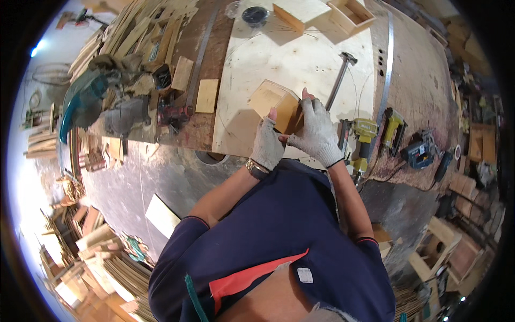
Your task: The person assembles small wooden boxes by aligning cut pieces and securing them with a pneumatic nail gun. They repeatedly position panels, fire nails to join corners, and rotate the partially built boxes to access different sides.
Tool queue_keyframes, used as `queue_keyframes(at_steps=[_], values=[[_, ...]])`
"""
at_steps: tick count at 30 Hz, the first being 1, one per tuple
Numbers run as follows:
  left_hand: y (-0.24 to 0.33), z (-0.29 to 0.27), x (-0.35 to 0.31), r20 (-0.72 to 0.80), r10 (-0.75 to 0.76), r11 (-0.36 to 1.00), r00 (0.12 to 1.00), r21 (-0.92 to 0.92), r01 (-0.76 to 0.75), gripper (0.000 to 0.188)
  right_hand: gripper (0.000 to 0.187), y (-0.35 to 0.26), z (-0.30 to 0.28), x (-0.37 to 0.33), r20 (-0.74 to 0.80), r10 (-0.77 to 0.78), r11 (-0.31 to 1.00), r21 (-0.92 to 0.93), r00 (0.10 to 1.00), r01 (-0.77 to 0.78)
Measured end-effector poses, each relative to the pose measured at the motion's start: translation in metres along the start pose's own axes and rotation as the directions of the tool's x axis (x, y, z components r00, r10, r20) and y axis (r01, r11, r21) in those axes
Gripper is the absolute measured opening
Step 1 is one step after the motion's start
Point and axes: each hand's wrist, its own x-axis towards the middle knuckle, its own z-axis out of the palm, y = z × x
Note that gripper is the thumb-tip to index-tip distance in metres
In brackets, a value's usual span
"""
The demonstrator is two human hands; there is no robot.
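A small light-wood box (273,99) rests on the pale board (241,70) in front of me. My left hand (268,143), in a white knit glove with a bare fingertip showing, grips its near left side. On the near right side, my right hand (316,129), gloved the same way, is closed about the box with fingers along its wall. The box's near wall is partly hidden by both hands. A hammer (339,83) lies just beyond my right hand. Beside that hand's wrist is a yellow nail gun (365,131).
A second nail gun (394,129) and a blue jigsaw (418,153) lie to the right. At left stand a teal saw (83,104) and a red drill (173,114). An open wooden box (351,17) and a dark round item (255,16) are at the far edge.
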Motion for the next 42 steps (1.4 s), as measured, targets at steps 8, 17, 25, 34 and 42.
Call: queue_keyframes(at_steps=[8,17,25,34,42], values=[[0.017,-0.01,0.001,-0.133,0.037,0.877,0.99,-0.47,-0.096,0.067,0.115,-0.038,-0.009,0.041,0.219,-0.292,0.872,-0.34,0.931,0.354],[0.027,-0.091,-0.026,-0.219,0.149,0.66,0.964,0.748,0.069,0.063,0.118,-0.007,-0.013,0.127,0.453,-0.485,0.639,-0.401,0.748,0.657],[-0.003,-0.094,0.061,0.247,0.757,-0.031,0.606,0.939,-0.343,0.143,0.124,-0.018,-0.017,0.144,0.611,-0.376,0.6,-0.412,0.696,0.686],[0.002,-0.087,0.094,0.302,0.762,0.047,0.573,0.857,-0.513,0.092,0.123,-0.006,0.037,0.119,0.368,-0.519,0.646,-0.423,0.772,0.636],[-0.004,-0.088,0.106,0.32,0.845,-0.021,0.429,0.821,-0.571,0.084,0.116,-0.003,0.043,0.118,0.343,-0.537,0.614,-0.468,0.771,0.636]])
